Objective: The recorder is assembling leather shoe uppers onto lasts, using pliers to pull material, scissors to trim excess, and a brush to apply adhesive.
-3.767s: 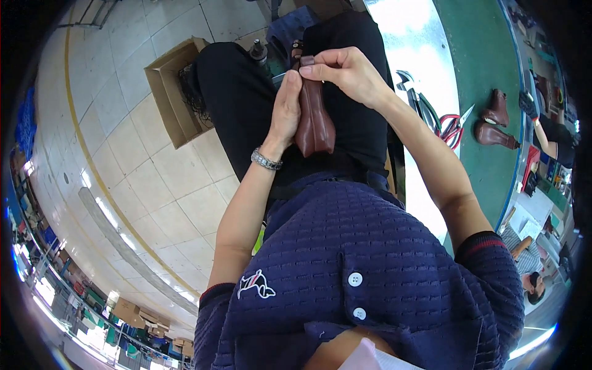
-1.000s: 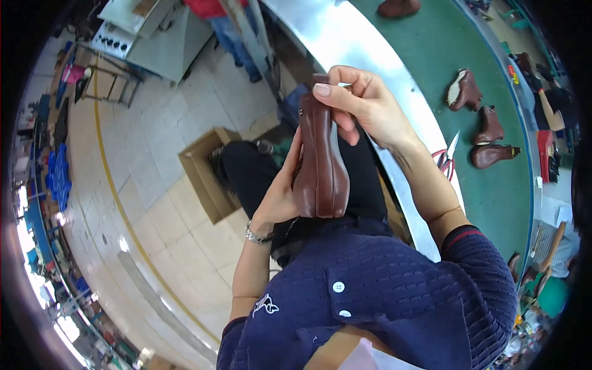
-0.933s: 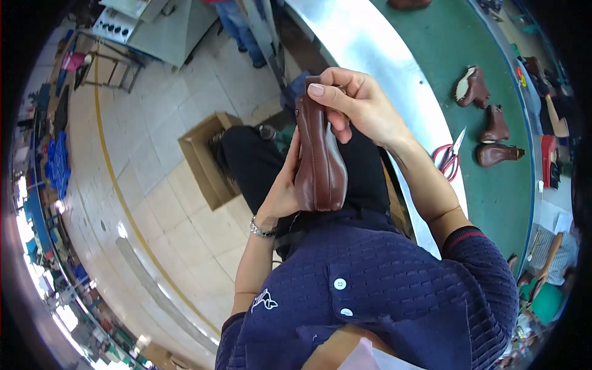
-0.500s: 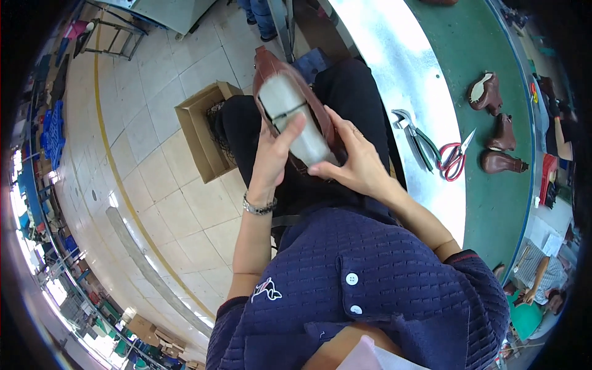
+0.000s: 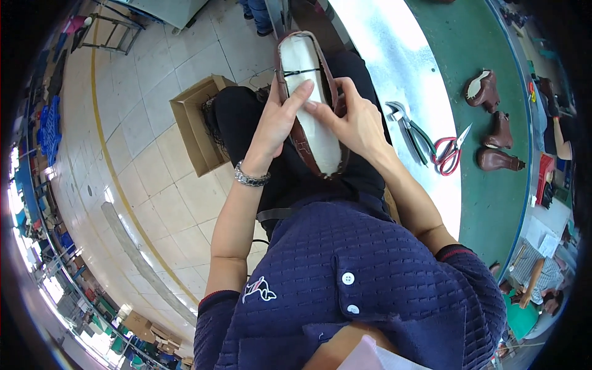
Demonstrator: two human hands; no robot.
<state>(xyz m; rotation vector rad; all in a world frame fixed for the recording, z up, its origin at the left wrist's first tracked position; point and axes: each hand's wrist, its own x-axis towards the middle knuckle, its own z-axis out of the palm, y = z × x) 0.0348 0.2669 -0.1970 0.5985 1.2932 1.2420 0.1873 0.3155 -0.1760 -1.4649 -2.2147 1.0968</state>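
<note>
Swung from a slant to nearly upright in view, the brown shoe (image 5: 320,142) now has the right thumb further up its underside, close to the left one, rather than down near its lower end. It is held above the lap, pale underside facing up, a thin dark band (image 5: 300,72) crossing it above the thumbs. The left hand (image 5: 275,123) grips the left edge, thumb flat on the pale surface, its fingers mostly hidden beneath. The right hand (image 5: 359,126) is partly closed on the right edge, fingers bent and thumb pressed inward. To the right, green-handled pincers (image 5: 409,129) lie near red-handled scissors (image 5: 450,152); beyond, three brown shoe pieces (image 5: 499,131) rest on a green worktop (image 5: 478,216). Leftward, an open cardboard box (image 5: 185,139) stands on the tiled floor (image 5: 172,197).
</note>
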